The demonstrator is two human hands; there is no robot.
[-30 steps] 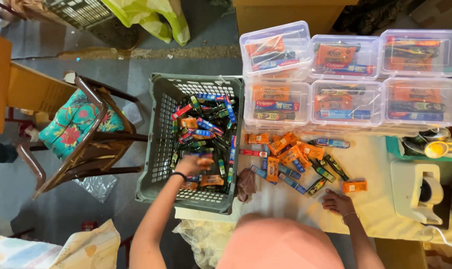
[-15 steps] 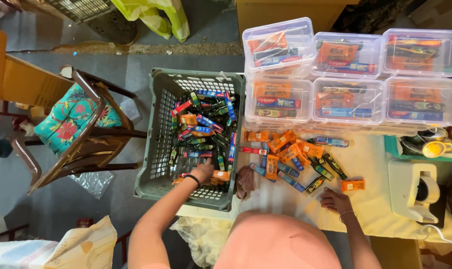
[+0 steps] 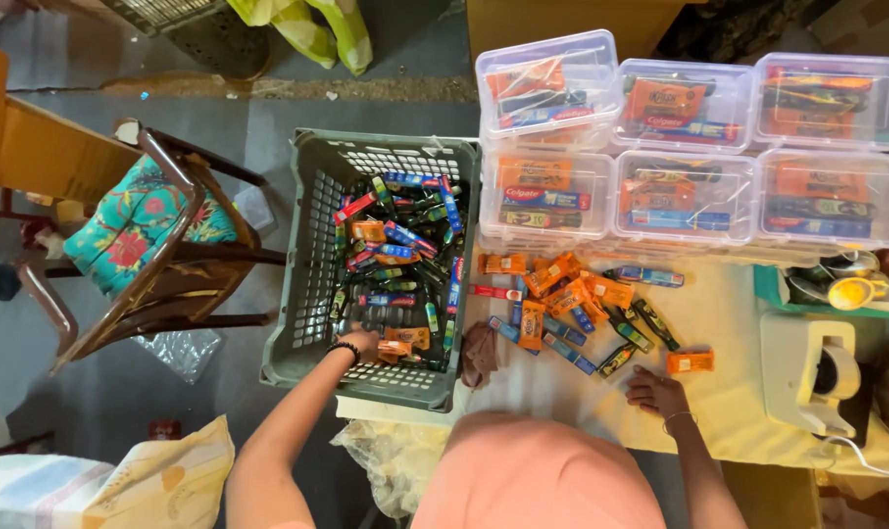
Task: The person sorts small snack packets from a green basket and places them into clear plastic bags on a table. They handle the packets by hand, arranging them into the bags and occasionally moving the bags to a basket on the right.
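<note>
Left hand [image 3: 363, 342] reaches into grey crate [image 3: 312, 255] of small packets [image 3: 395, 260]. Right hand [image 3: 657, 394] rests flat on table [image 3: 729, 411] near orange box [image 3: 690, 361]. 6 clear tubs [image 3: 547, 191] behind.

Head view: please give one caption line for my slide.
Left hand reaches into grey basket of small boxes; right hand rests on table.

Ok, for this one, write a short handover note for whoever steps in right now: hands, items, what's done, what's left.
Left hand: inside the grey crate, on the small orange and dark boxes at its near end; grip unclear.
Right hand: resting flat on the cloth-covered table, holding nothing.
Done: six clear lidded tubs already hold packs.
Left: loose packs scattered on the table; crate well stocked.
</note>
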